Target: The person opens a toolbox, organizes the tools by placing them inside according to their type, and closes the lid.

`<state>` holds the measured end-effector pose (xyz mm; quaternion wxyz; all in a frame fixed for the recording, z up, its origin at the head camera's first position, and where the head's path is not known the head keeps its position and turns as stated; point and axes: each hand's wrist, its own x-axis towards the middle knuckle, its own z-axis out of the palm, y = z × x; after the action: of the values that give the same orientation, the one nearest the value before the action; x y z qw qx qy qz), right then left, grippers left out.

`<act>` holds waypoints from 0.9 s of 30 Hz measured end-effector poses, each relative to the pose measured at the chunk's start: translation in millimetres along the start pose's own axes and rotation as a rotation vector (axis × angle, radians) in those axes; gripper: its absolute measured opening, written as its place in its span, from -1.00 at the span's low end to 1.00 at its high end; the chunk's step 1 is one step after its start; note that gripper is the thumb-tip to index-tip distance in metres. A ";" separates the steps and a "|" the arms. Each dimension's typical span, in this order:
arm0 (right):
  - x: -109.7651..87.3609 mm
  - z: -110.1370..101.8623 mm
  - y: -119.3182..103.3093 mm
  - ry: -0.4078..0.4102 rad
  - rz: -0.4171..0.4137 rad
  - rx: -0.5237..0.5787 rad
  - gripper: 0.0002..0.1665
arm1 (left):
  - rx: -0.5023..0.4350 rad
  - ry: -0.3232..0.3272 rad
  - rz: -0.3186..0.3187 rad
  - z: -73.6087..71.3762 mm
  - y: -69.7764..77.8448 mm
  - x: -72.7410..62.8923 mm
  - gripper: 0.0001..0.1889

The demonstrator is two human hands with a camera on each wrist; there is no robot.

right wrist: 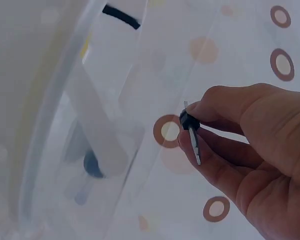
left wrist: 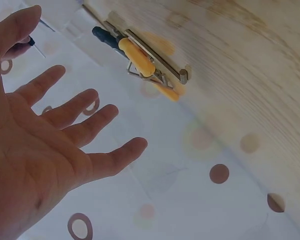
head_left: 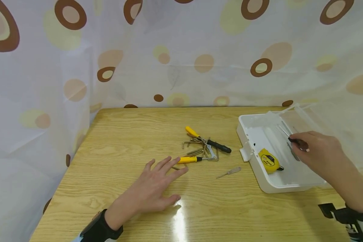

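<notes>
My right hand (head_left: 316, 151) is over the white box (head_left: 261, 178). Its thumb and fingers pinch a slim tool (right wrist: 190, 121) with a black collar and thin metal ends; its exact kind cannot be told. Inside the box lies a yellow tape measure (head_left: 268, 161). My left hand (head_left: 154, 188), fingers spread, hovers low over the wooden table near a heap of hex keys (head_left: 195, 152). Among them are a yellow-handled screwdriver (head_left: 189, 159), a black-handled tool (head_left: 219, 146), a yellow handle (head_left: 192, 131) and a small wrench (head_left: 211, 151).
A small screwdriver with a clear handle (head_left: 234, 170) lies on the table (head_left: 133, 134) between the heap and the box. The box's clear lid (head_left: 335, 131) stands open at the right. Behind the table hangs a patterned curtain (head_left: 187, 40).
</notes>
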<state>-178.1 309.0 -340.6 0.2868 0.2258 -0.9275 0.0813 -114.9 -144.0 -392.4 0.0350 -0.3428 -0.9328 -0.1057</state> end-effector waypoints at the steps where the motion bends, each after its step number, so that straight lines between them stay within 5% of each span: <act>1: -1.0 -1.8 4.3 -0.007 0.015 -0.016 -0.68 | -0.001 -0.001 0.002 -0.1 0.3 0.0 -0.26; 10: -10.4 -6.7 28.1 -0.120 0.137 -0.045 -0.83 | -0.010 -0.014 0.003 -1.2 1.4 -0.3 -0.27; 27: -20.2 5.9 27.9 -0.241 0.159 -0.039 -0.85 | 0.002 0.000 0.004 -0.2 1.5 -2.4 -0.27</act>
<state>-179.2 339.5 -357.5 0.1706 0.1538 -0.9715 0.0580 -112.1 -144.4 -392.3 0.0358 -0.3447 -0.9322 -0.1048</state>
